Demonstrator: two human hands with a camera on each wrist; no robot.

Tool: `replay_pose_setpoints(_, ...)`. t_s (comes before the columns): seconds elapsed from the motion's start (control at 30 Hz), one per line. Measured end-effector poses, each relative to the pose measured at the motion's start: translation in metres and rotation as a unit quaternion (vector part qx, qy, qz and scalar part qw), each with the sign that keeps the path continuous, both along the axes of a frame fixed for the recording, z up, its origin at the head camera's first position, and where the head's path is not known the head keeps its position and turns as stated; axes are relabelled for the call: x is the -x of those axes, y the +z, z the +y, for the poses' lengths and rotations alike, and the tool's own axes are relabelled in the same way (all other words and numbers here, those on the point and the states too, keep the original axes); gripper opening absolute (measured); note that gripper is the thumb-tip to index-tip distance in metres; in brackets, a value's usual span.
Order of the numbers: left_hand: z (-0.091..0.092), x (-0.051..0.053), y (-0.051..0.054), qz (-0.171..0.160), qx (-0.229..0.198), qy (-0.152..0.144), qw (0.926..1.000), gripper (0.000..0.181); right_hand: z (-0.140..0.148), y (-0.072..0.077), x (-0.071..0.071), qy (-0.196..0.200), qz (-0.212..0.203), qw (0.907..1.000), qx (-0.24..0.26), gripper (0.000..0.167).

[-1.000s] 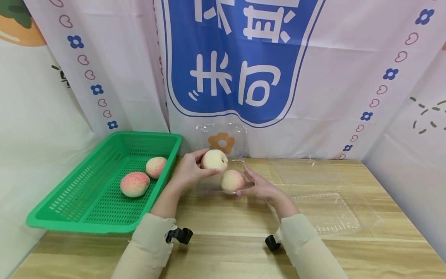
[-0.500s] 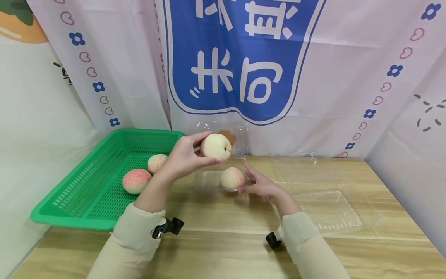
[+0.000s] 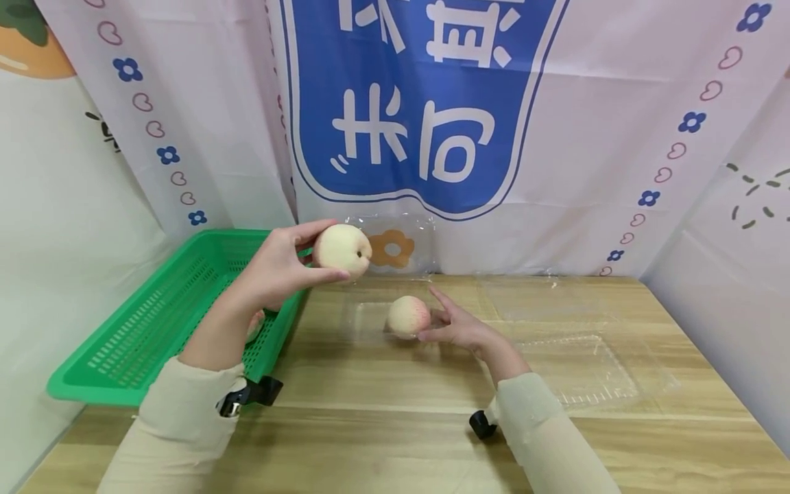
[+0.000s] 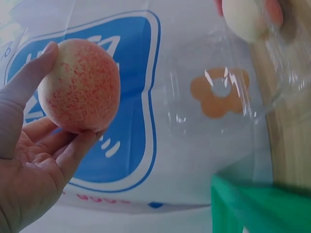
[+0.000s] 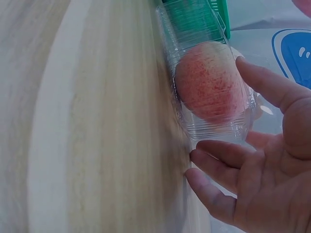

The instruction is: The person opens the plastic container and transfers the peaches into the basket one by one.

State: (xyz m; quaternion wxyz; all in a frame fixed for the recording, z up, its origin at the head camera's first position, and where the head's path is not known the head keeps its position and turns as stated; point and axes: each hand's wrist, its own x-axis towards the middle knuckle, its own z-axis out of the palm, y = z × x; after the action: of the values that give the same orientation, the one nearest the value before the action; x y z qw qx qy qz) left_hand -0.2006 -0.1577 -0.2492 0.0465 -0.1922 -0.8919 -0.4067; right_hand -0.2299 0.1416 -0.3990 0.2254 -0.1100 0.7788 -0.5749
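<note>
My left hand (image 3: 274, 267) holds a pale, pink-blushed peach (image 3: 341, 250) between thumb and fingers, raised near the basket's right rim. In the left wrist view the same peach (image 4: 80, 85) shows its red-speckled side. A second peach (image 3: 409, 317) sits in the right part of a clear plastic clamshell box (image 3: 364, 321), its lid standing up at the back. My right hand (image 3: 459, 328) is at the box's right end, fingers spread and loosely bent. In the right wrist view its thumb touches or nearly touches the box edge beside the peach (image 5: 209, 82).
A green perforated basket (image 3: 142, 329) stands at the left; part of a peach (image 3: 254, 325) shows in it below my left wrist. Another clear clamshell box (image 3: 580, 370) lies opened flat on the wooden table (image 3: 395, 446) at the right. A printed curtain (image 3: 586, 171) hangs behind.
My left hand has lifted the peach up from over the clear box and carried it left towards the basket. The right hand has stayed beside the box, and the peach there has not moved.
</note>
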Motion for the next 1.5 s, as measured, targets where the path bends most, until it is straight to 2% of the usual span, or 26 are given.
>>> replay_pose_setpoints(0.17, -0.014, 0.001, 0.01, 0.002, 0.019, -0.005, 0.9998, 0.079, 0.0, 0.001, 0.002, -0.001, -0.005, 1.0, 0.007, 0.107)
replay_pose_setpoints(0.37, -0.027, 0.005, 0.021, -0.014, 0.024, -0.005, 0.9996, 0.079, -0.001, 0.001, 0.002, -0.003, -0.007, 0.9999, 0.007, 0.106)
replay_pose_setpoints(0.57, -0.046, 0.009, 0.024, -0.014, 0.048, 0.003, 0.9988, 0.083, -0.001, -0.001, 0.002, -0.007, -0.011, 0.9999, 0.007, 0.106)
replay_pose_setpoints(0.83, -0.073, 0.021, 0.022, -0.014, 0.078, 0.041, 0.996, 0.079, -0.001, -0.003, 0.002, -0.013, -0.011, 0.9999, 0.0, 0.105)
replay_pose_setpoints(1.0, -0.09, 0.031, 0.016, -0.021, 0.09, 0.059, 0.994, 0.079, 0.0, -0.003, 0.001, -0.015, -0.009, 0.9998, -0.005, 0.106)
replay_pose_setpoints(1.37, -0.118, 0.05, -0.007, -0.056, 0.061, 0.054, 0.9951, 0.083, 0.002, -0.001, 0.001, -0.006, -0.002, 0.9999, -0.01, 0.105)
replay_pose_setpoints(1.5, -0.125, 0.057, -0.013, -0.063, 0.067, 0.056, 0.9942, 0.083, 0.002, -0.001, 0.002, -0.001, 0.003, 0.9999, -0.012, 0.105)
